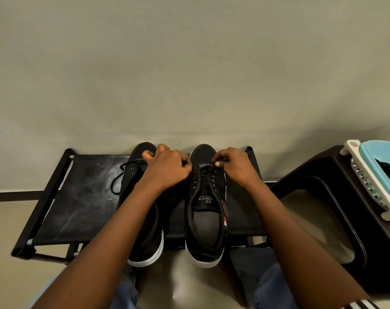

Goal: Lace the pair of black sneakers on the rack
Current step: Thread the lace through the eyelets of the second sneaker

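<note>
Head view: 2 black sneakers stand side by side on the black rack (78, 197), heels overhanging its front edge. Left hand (167, 168) and right hand (233, 166) each pinch the lace (208, 172) at the right sneaker (206, 210). Left sneaker (145, 241): lace trailing loose toward the rack's left side.

The rack (78, 197) has a black cloth shelf, scuffed with pale streaks, on black tubes with grey metal rod ends; both sneakers, the right sneaker (206, 210) and the left sneaker (145, 241), look matt black fabric with smooth white rubber soles; the stool (323, 170) beside is glossy dark plastic; the basket (376, 161) on it is smooth teal and white plastic
</note>
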